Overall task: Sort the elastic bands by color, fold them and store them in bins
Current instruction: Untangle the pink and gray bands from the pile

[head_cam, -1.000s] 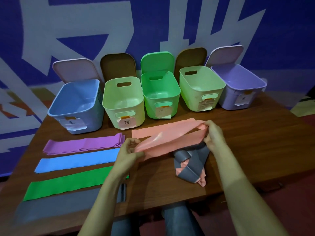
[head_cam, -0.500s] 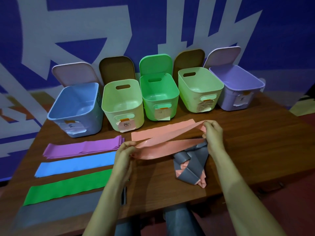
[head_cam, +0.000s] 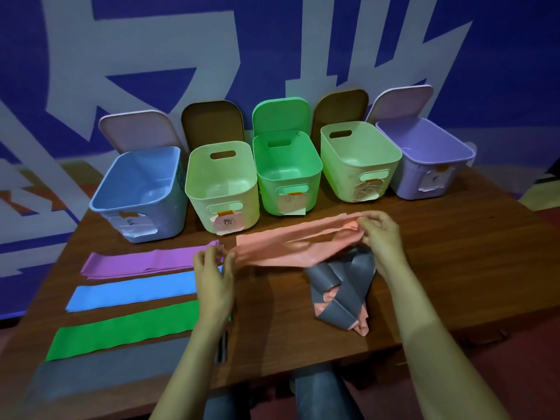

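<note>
Pink band is stretched btwn both hands, low over the middle of the tabletop, in front of the bins lined up along the far edge. L hand pinches its left end w/ thumb and fingertips. R hand has its fingers bunched round the right end, gripping it. It seems to sit over another pink strip lying flat there, but I can't separate the layers for sure.

Step in hand, I'd say: sorting, i.e. spreading this pink one onto its colour pile. Purple band, blue band, green band and grey band lie flat in parallel toward the left edge, grey nearest the front edge. Folding and binning prob not begun; I see no bands in the bins.

Next move calls for lowering both ends together and keeping tension so it lands flat and square, no twist, then letting go. After that comes the grey-pink tangle, right of centre nearer the front edge, its top seemingly tucked under the held band. Loops need teasing apart w/o dragging the sorted strips.
</note>
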Available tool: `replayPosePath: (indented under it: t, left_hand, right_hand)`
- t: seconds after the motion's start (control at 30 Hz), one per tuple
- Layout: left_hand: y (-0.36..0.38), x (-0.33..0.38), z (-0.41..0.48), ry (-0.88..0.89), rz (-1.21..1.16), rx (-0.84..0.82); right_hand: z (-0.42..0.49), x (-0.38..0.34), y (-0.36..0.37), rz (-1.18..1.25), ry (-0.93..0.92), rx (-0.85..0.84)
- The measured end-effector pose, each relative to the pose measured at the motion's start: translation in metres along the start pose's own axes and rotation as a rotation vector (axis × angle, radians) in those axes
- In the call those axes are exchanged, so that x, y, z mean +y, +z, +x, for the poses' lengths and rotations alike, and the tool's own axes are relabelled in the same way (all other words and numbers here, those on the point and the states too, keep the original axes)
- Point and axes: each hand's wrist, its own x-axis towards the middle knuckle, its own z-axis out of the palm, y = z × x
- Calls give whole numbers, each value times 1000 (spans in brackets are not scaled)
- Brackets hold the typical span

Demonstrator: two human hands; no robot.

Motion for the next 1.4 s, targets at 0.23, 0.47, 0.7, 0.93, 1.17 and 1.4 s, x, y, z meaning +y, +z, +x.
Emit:
replayPosePath:
  t: [0.23, 0.47, 0.7, 0.93, 1.17, 1.4]
  left_hand:
    - [-9, 5, 11, -758, -889, -194]
    - [-14, 6, 12, -669, -554, -287]
    - [14, 19, -8, -71, 133, -501]
    - [17, 77, -21, -112, -402, -566]
    - [15, 86, -19, -233, -603, -536]
    - [7, 93, -12, 16, -522, -539]
  right_hand:
    - [-17, -14, -7, 294, 357, -354]
    - [-15, -8, -7, 478, 310, -347]
    - [-34, -31, 20, 238, 107, -420]
    - [-52, -34, 33, -138, -161, -591]
    - [-59, -36, 30, -131, -270, -623]
    - [-56, -25, 31, -373, -366, -558]
